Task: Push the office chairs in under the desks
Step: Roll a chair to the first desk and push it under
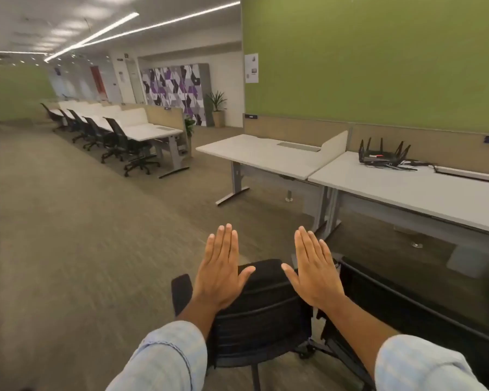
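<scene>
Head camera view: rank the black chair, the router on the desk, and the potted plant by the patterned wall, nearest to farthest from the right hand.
From the right hand:
1. Black chair, directly beneath it, low centre.
2. Router, on the desk ahead to the right.
3. Potted plant, far ahead beside the patterned wall.

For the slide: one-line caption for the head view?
Both hands, left and right, held flat and open above a black office chair near the desk.
</scene>
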A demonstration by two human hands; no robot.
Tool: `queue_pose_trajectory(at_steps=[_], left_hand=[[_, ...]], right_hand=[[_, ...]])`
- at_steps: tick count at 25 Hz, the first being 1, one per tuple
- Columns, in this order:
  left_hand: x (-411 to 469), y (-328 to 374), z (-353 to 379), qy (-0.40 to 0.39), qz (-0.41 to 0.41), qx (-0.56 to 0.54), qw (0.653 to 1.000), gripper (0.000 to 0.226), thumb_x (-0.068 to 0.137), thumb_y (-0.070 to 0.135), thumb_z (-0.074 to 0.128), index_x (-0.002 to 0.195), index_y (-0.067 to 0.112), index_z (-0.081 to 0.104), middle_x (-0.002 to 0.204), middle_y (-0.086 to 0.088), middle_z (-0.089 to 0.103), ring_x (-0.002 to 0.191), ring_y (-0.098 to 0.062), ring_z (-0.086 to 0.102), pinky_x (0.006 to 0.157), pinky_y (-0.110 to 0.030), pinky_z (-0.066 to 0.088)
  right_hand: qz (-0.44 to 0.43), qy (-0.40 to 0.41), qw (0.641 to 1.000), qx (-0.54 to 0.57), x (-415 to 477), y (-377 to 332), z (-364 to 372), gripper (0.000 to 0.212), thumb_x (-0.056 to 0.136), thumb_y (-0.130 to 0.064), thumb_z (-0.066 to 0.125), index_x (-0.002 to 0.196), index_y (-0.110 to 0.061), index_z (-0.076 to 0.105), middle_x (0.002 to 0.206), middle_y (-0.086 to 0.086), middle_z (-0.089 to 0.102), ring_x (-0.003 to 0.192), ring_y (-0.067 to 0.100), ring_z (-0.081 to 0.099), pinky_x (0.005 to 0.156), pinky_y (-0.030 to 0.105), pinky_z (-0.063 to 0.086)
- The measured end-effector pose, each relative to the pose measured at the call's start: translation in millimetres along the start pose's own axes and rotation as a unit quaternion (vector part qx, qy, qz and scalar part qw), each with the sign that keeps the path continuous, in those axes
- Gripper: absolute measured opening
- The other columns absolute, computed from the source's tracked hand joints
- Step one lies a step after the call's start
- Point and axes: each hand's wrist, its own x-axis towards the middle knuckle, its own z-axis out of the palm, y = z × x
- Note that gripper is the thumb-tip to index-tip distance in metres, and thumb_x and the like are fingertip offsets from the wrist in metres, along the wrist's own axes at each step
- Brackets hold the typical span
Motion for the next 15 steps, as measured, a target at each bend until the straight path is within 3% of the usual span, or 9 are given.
queue_pose_trajectory(at_steps=[4,9,15], left_hand=[[-28.3,12.5,24.9,-0.047,-0.009,0.021,0.999,0.097,0.108,0.072,0.012,0.170,-0.003,0.003,0.179,-0.026,-0.004,0.168,-0.040,-0.004,0.135,-0.058,0.016],[-46.2,20.3,32.6,-0.072,-0.035,0.031,0.996,0.097,0.109,0.070,0.020,0.169,-0.005,0.014,0.179,-0.027,0.007,0.168,-0.040,0.006,0.135,-0.058,0.019],[-44.0,29.8,39.8,-0.120,-0.066,0.028,0.990,0.098,0.107,0.072,0.016,0.168,-0.004,0.023,0.177,-0.028,0.017,0.167,-0.041,0.014,0.135,-0.059,0.019]], right_hand=[[-0.011,-0.035,0.999,-0.019,-20.4,-0.1,15.0,0.089,0.109,-0.068,0.026,0.174,-0.013,-0.001,0.183,0.009,0.000,0.168,0.026,-0.002,0.135,0.049,0.007],[-0.021,-0.081,0.996,-0.011,-28.7,7.9,25.8,0.088,0.110,-0.069,0.023,0.174,-0.014,0.001,0.182,0.006,-0.003,0.168,0.024,-0.006,0.135,0.049,0.006],[-0.042,-0.125,0.991,0.001,-28.2,23.4,40.4,0.088,0.109,-0.072,0.014,0.174,-0.014,0.000,0.183,0.007,-0.003,0.167,0.023,-0.008,0.136,0.050,0.005]])
